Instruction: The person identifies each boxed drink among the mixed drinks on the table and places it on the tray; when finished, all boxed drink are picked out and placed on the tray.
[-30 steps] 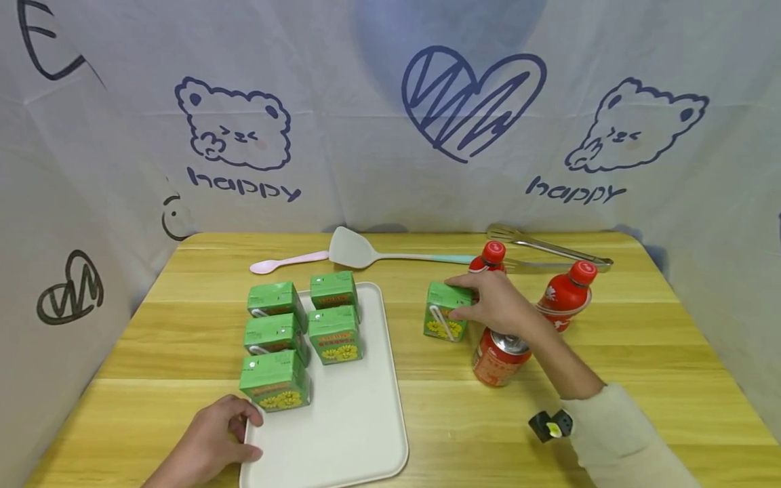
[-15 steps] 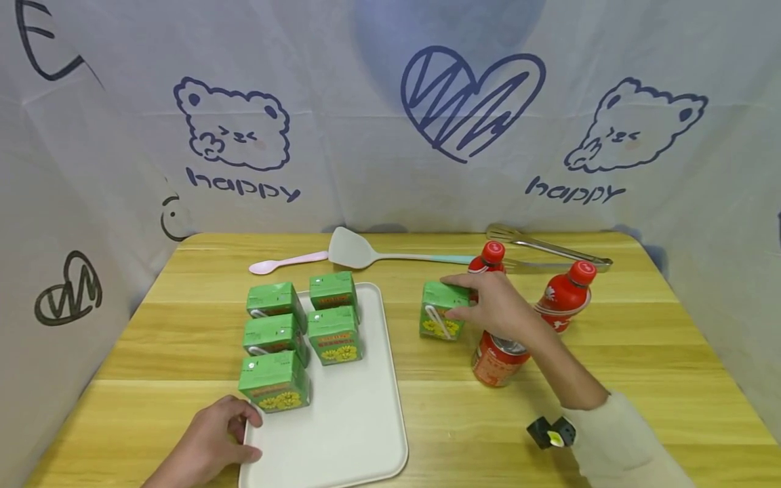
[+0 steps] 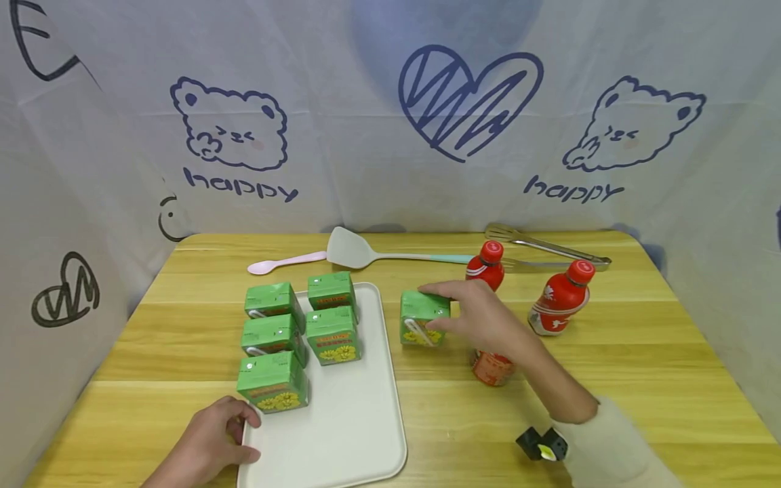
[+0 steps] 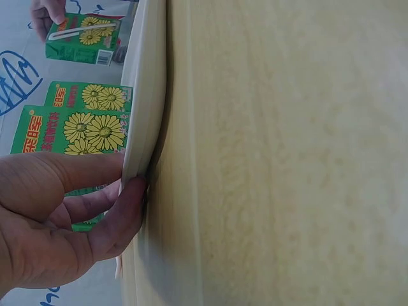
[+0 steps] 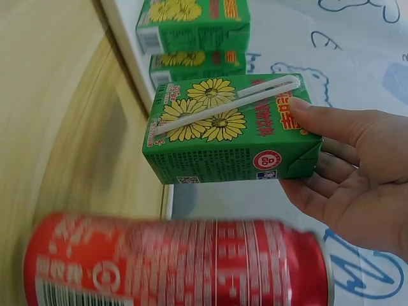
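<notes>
In the head view, my right hand [image 3: 482, 318] grips a green drink carton [image 3: 415, 313] by its top, just right of the white tray [image 3: 348, 420]. A white straw runs across the yellow-flowered face of this carton in the right wrist view, and its base looks raised off the table. My left hand [image 3: 210, 437] pinches the tray's near left rim; the left wrist view has the thumb [image 4: 95, 171] above the rim and fingers below. Several more green cartons [image 3: 272, 379] stand in two rows on the tray's left part.
A red can [image 3: 493, 369] stands beneath my right forearm, partly hidden. Two red-capped bottles, one behind my hand [image 3: 485, 268] and one farther right [image 3: 558, 298], stand nearby. A pink spoon [image 3: 287, 262], a spatula [image 3: 354, 251] and metal tongs [image 3: 549, 247] lie along the back.
My right hand has carried the drink carton leftward, away from the bottles and nearer the tray's right edge. My left hand keeps its hold on the rim.
</notes>
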